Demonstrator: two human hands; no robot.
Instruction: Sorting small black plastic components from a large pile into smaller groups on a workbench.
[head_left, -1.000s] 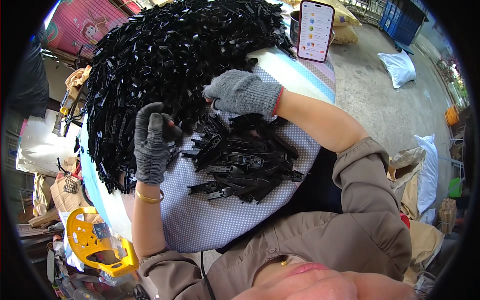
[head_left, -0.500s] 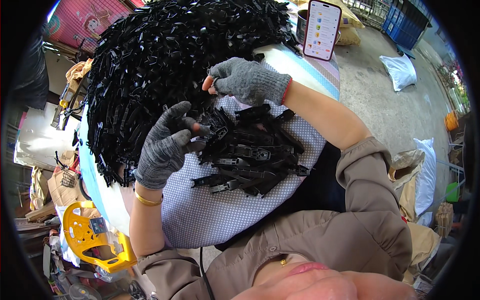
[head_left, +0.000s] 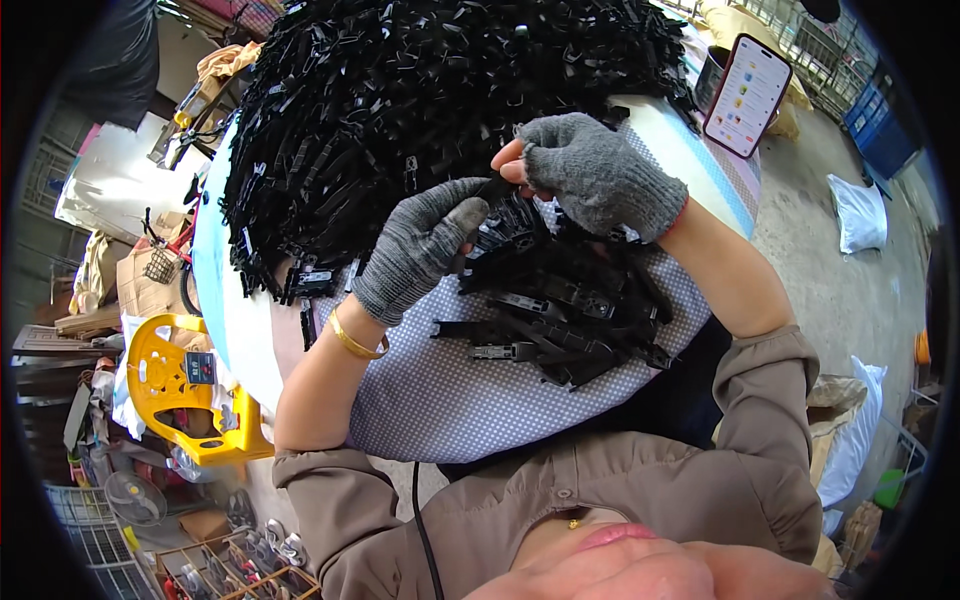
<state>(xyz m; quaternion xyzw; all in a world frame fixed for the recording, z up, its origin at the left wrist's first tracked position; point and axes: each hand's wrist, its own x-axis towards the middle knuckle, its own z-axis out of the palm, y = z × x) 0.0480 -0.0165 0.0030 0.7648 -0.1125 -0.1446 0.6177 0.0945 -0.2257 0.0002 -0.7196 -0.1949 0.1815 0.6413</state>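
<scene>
My left hand (head_left: 420,245), in a grey fingerless-style glove, is closed with thumb and fingers around a small black plastic part (head_left: 492,188). My right hand (head_left: 600,175), gloved in grey with bare fingertips, pinches at the upper end of that same part. Both hands meet over the table, between two heaps. Beyond them rises a big mound of black plastic pieces (head_left: 400,90). Below my right hand lies a smaller pile of long black plastic clips (head_left: 570,310). The exact shape of the held part is hard to make out.
A dotted, striped cloth (head_left: 410,400) covers the table. A phone (head_left: 747,95) leans against a dark cup (head_left: 710,78) at the far right. A yellow plastic chair (head_left: 165,385) stands on the left. White sacks (head_left: 858,213) and a blue bin (head_left: 880,125) are on the right.
My hands have come together, the left moving up and right, and a black part now sits between their fingers. The whole view has turned and shifted.
</scene>
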